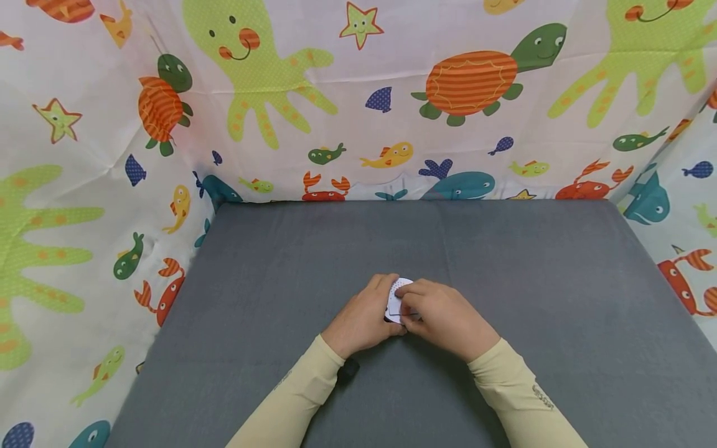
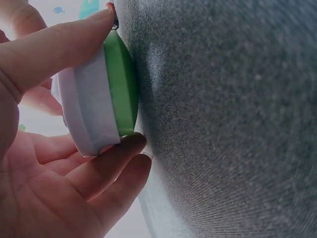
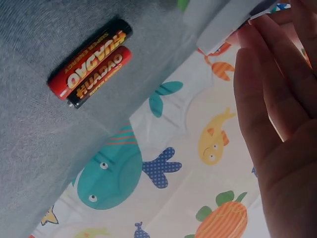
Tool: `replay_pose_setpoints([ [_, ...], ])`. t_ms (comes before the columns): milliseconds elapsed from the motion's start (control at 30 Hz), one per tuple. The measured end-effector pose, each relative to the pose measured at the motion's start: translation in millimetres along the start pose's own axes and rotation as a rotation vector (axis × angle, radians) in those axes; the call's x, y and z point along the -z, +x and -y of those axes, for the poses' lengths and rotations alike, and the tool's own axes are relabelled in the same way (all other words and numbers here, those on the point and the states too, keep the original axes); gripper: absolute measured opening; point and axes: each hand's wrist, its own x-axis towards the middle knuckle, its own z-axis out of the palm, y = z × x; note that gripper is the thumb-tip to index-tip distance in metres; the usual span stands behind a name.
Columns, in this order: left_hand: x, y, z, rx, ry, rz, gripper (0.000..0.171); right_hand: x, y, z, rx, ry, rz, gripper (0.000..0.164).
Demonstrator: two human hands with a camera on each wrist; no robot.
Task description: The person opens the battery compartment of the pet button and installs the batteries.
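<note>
A round white-and-green plastic device [image 1: 394, 303] lies between both hands, its white face with small holes turned up. My left hand [image 1: 364, 317] grips its rim, the thumb on one side and fingers on the other. In the left wrist view the green base [image 2: 121, 84] sits close to the cloth. My right hand [image 1: 442, 314] bends over the white face, thumb and forefinger pinching a thin white cover [image 2: 55, 89] there. Fingers hide much of the cover. Two red-and-black batteries [image 3: 91, 62] lie side by side on the cloth in the right wrist view.
A grey cloth [image 1: 269, 267] covers the table. Around its back and sides hangs a white curtain [image 1: 347, 130] printed with sea animals. A small black object [image 1: 348, 371] shows beside the left wrist.
</note>
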Motion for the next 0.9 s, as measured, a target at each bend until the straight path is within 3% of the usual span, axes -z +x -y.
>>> replay_pose_setpoints([
  [133, -1.4, 2.1, -1.6, 0.009, -0.005, 0.01, 0.09, 13.0, -10.2, -4.6, -0.054, -0.014, -0.032, 0.017],
  [300, -1.5, 1.9, -2.4, 0.058, -0.029, 0.031, 0.095, 33.8, -43.1, -28.4, -0.164, -0.113, -0.061, 0.018],
  [467, 0.8, 1.6, -1.2, 0.082, -0.035, 0.03, 0.095, 37.2, -82.0, -59.6, -0.319, -0.157, 0.026, 0.022],
  [567, 2.1, 2.2, -0.8, 0.081, -0.028, 0.028, 0.094, 35.7, -93.3, -71.3, -0.382, -0.132, 0.083, 0.022],
  [700, 2.1, 1.8, -1.7, 0.084, -0.023, 0.024, 0.094, 37.3, -84.8, -73.9, -0.427, -0.067, 0.093, 0.018],
  [900, -0.5, 0.3, -4.2, 0.088, -0.01, 0.03, 0.095, 28.6, -45.2, -68.5, -0.399, -0.025, 0.116, 0.013],
])
